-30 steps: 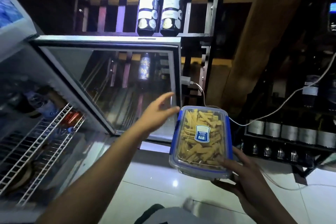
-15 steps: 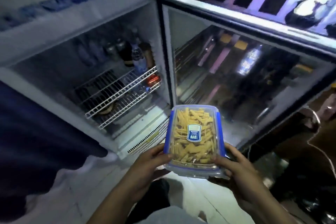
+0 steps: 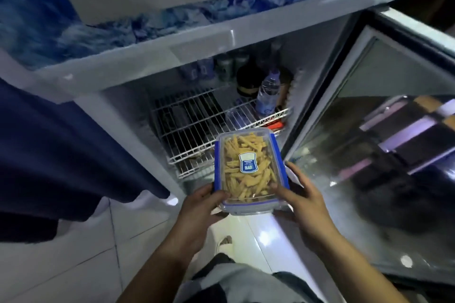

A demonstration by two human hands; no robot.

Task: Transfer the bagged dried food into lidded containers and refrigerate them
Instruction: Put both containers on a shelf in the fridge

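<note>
A clear lidded container [image 3: 248,170] with blue clips and a blue label is full of yellow dried food strips. My left hand [image 3: 202,206] grips its near left corner, and my right hand [image 3: 301,200] grips its near right side. I hold it level in front of the open fridge [image 3: 138,66], just short of the white wire shelf [image 3: 194,120].
The glass fridge door [image 3: 384,145] stands wide open on the right. A water bottle [image 3: 268,93], a dark bottle [image 3: 247,79] and several cans stand at the back right of the shelf. A dark blue cloth [image 3: 64,155] hangs on the left. White floor tiles lie below.
My left hand left the fridge door and took hold of the container. My view swung left onto the fridge interior, and the container moved closer to the wire shelf.
</note>
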